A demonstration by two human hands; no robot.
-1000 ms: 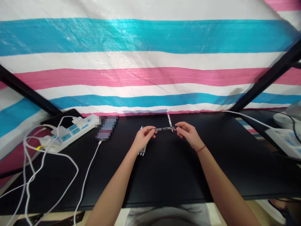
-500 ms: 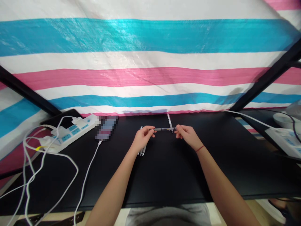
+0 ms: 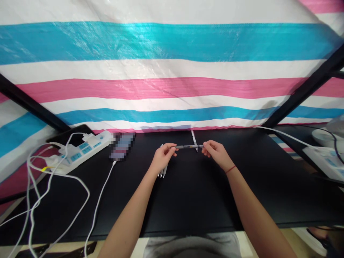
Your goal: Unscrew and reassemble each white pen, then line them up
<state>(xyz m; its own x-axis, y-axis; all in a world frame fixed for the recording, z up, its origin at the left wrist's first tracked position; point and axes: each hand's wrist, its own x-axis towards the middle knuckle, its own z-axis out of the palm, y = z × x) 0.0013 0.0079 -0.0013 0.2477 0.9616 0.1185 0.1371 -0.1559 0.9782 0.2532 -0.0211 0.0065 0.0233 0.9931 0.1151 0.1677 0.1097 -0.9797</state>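
A slim dark-and-clear pen (image 3: pixel 187 146) is held level above the black table, stretched between my two hands. My left hand (image 3: pixel 163 156) pinches its left end. At the right end, the fingertips of my right hand (image 3: pixel 215 152) are closed on it. Behind the held pen a white pen (image 3: pixel 194 138) lies on the table, pointing away from me. Several white pens (image 3: pixel 163 173) lie side by side under my left hand, which hides their far parts.
To the left are a white power strip (image 3: pixel 88 148) with plugs and cables, and a phone (image 3: pixel 122 146) on a white charging cable (image 3: pixel 100 193). Another power strip (image 3: pixel 326 161) sits at the right. A striped sheet (image 3: pixel 172 87) hangs behind the black table (image 3: pixel 193 200).
My right hand has shifted slightly to the right, and a little more of the pen shows between my hands. My left hand has hardly moved.
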